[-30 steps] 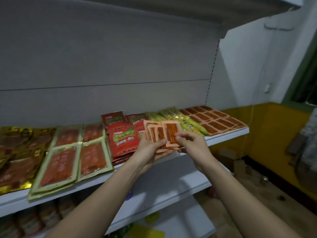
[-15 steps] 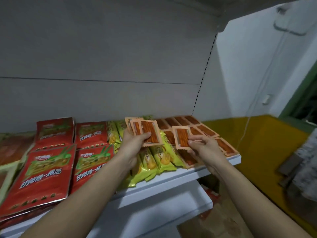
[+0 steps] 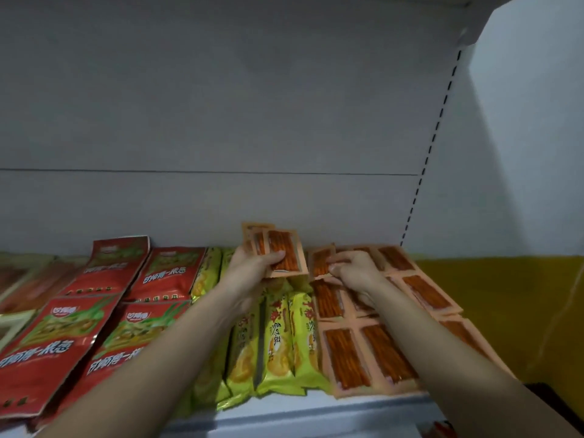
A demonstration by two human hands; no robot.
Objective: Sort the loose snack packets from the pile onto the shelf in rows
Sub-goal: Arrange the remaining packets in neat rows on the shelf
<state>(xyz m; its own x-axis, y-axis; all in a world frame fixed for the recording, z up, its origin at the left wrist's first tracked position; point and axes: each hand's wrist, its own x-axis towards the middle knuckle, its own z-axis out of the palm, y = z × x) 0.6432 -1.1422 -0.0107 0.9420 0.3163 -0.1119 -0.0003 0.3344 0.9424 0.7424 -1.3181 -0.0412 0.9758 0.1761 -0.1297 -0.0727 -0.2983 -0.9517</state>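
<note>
My left hand (image 3: 252,273) grips a fanned stack of small orange snack packets (image 3: 281,251), held upright above the yellow-green packets. My right hand (image 3: 355,270) pinches a single orange packet (image 3: 320,262) by its lower edge, over the back of the orange rows. Orange packets (image 3: 366,355) lie flat in rows at the right end of the white shelf (image 3: 316,409). My right forearm hides part of those rows.
Yellow-green packets (image 3: 278,346) lie in a row left of the orange ones. Red packets (image 3: 104,317) fill the shelf farther left. The grey back panel (image 3: 221,121) rises behind. A yellow wall (image 3: 505,295) lies beyond the shelf's right end.
The view has moved closer to the shelf and to the right. My right hand has carried its single packet farther back over the orange rows. My left hand still holds the stack.
</note>
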